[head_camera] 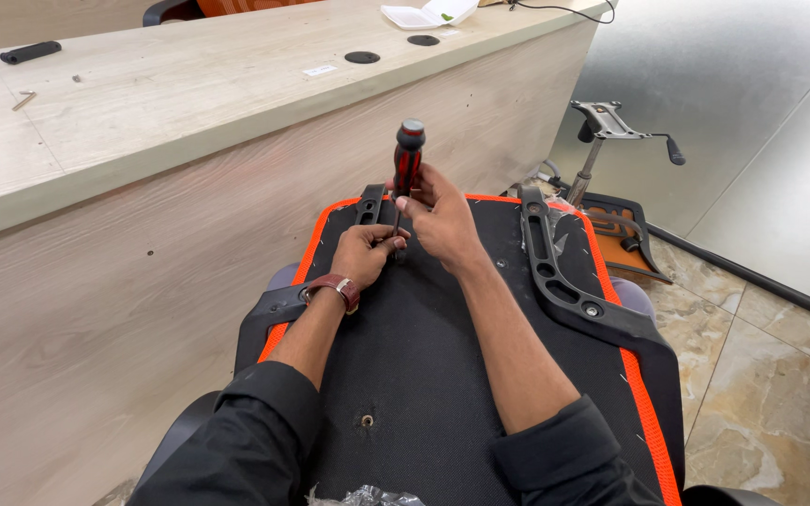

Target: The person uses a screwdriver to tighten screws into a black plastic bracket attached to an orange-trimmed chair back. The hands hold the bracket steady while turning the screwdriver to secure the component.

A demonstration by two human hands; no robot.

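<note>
**Screwdriver upright on an upturned chair seat**

The right hand (435,217) is closed around a red-and-black screwdriver (407,169), held upright with its tip down on the black, orange-edged chair seat (424,356). The left hand (367,251), a brown watch (335,286) at its wrist, pinches the shaft low down, fingers curled at the tip. A black armrest bracket (564,290) lies along the seat's right side. A wooden table (189,94) rises close on the left; a chair mechanism (611,126) stands on the tiled floor (771,375) beyond.
</note>
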